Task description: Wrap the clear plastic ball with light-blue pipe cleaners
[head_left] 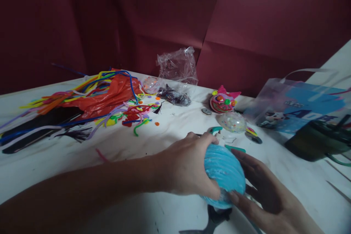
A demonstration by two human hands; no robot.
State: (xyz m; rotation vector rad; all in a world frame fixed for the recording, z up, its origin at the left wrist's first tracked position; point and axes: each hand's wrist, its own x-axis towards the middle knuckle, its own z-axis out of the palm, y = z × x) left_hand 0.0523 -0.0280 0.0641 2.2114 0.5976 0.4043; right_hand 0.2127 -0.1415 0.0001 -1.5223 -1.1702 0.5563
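A light blue ribbed ball (223, 170) sits low on the white table (82, 157), held between both my hands. My left hand (189, 166) wraps its left side, thumb under and fingers curled over the top. My right hand (263, 186) presses against its right side, fingers laid along the surface. A dark tool (214, 219) lies under the ball. Just beyond are teal-handled pliers or scissors (215, 129), partly hidden by my left hand.
Coloured pipe cleaners (90, 91) and an orange plastic bag (109, 95) spread over the left. A decorated ball with pink ears (223, 102), a clear speckled ball (232, 121), a crumpled clear bag (178, 64), a blue printed bag (296, 108) and a dark box (315, 140) stand behind and right.
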